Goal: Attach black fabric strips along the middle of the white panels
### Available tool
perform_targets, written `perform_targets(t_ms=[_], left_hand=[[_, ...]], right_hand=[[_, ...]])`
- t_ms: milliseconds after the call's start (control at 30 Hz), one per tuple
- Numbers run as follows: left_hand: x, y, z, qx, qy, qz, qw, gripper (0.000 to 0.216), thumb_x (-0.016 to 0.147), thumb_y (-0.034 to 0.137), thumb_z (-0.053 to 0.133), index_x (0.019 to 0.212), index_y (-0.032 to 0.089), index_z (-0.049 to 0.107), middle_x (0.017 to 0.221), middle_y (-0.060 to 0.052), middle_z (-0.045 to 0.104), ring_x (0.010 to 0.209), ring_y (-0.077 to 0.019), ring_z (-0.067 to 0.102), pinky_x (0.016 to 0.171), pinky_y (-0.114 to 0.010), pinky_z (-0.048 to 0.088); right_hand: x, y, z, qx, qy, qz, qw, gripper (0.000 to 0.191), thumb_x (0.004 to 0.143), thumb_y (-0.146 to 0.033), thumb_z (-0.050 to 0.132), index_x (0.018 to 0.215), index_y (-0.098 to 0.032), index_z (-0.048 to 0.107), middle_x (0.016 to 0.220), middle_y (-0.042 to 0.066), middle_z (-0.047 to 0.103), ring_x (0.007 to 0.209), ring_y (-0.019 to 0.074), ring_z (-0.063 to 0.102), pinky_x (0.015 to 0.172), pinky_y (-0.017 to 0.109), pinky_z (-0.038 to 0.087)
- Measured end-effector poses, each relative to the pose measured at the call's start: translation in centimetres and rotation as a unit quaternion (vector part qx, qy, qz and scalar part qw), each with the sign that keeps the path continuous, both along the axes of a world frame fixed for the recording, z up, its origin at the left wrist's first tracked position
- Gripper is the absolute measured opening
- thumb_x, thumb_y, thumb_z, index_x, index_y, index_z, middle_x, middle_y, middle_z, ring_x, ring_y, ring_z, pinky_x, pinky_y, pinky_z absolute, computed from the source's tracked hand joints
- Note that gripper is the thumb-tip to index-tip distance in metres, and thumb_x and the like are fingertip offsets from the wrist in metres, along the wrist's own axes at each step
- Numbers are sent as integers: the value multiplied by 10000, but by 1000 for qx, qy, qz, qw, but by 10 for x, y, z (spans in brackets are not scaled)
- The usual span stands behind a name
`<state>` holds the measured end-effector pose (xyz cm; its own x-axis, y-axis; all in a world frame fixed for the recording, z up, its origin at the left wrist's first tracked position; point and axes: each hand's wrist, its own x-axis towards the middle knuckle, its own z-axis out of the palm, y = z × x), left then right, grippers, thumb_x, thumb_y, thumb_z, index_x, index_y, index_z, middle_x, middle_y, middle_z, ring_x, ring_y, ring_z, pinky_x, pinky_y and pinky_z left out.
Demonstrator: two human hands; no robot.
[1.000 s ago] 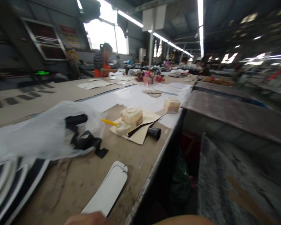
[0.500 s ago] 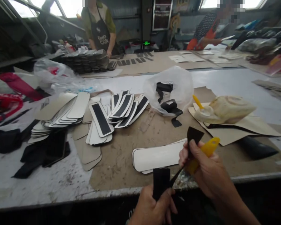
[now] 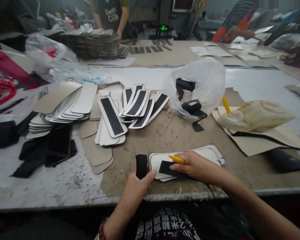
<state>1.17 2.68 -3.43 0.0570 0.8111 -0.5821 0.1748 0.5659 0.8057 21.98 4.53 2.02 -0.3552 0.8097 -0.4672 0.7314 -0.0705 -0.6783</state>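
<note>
My left hand (image 3: 136,186) grips one end of a black strip (image 3: 141,165) at the near table edge. My right hand (image 3: 197,166) holds a yellow tool (image 3: 177,159) and presses the strip's other end (image 3: 168,168) onto a white rounded panel (image 3: 190,156) lying on the brown board. Beyond it stand fanned panels with black strips (image 3: 133,108) and a stack of plain panels (image 3: 62,106). A clear plastic bag (image 3: 200,86) holds more black strips.
A glue lump with a yellow stick (image 3: 255,115) rests on cardboard at right, a black cylinder (image 3: 285,160) near it. Black pieces (image 3: 45,151) lie at left. Two other people (image 3: 112,15) stand across the table by dark stacks (image 3: 95,43).
The view swung left and down to my work spot. My hands lowered from holding the black strip in the air to laying it on the white panel.
</note>
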Motion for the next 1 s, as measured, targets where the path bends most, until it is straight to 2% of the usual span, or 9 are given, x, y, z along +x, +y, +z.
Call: perform_targets(t_ms=[100,167,467,633,800,900,1000], left_hand=[[3,7,-1,-10,3,-40,999,331,658,448,620,561,150,511,441,41,431,422,-76,344,426,-206,245],[3,9,-2,-18,-3,-47,999,351,650,436,602,480,173,444,421,42,411,410,-72,333,423,-209,234],[3,14,-3,-57,-27,-41,997,340,620,413,592,442,180,420,398,51,377,392,-62,296,408,-203,197],[6,19,-8,-57,-16,-46,997,380,622,467,649,486,173,450,412,46,405,401,-68,320,406,-202,215],[11,20,-15,-30,17,-42,999,324,616,436,631,517,196,438,352,71,366,358,-72,295,377,-208,192],[11,19,-15,-18,19,-49,998,332,617,454,615,516,201,425,346,71,368,350,-72,296,378,-207,200],[10,18,-13,-22,19,-50,998,356,606,473,614,499,208,401,340,69,362,341,-70,293,378,-207,198]], right_hand=[[-13,16,-13,-6,-67,34,997,205,847,-326,535,778,-170,650,622,-17,582,575,136,512,513,211,316],[-17,23,-19,6,-116,61,991,186,844,-307,546,787,-174,663,623,1,598,577,143,528,511,214,314],[-23,31,-26,34,-176,118,977,174,843,-325,559,803,-188,660,746,52,666,714,205,606,606,241,367],[-25,34,-26,40,-191,126,973,191,847,-315,540,815,-180,670,769,73,675,746,228,622,611,255,383],[-28,30,-24,53,-203,113,971,227,839,-360,557,841,-170,681,786,102,680,753,257,629,579,267,377],[-11,22,-17,52,-215,93,971,226,838,-386,570,864,-183,667,805,88,678,778,256,626,587,264,373],[27,10,-10,25,-231,46,971,177,848,-359,565,836,-199,641,806,54,669,778,227,619,608,248,371]])
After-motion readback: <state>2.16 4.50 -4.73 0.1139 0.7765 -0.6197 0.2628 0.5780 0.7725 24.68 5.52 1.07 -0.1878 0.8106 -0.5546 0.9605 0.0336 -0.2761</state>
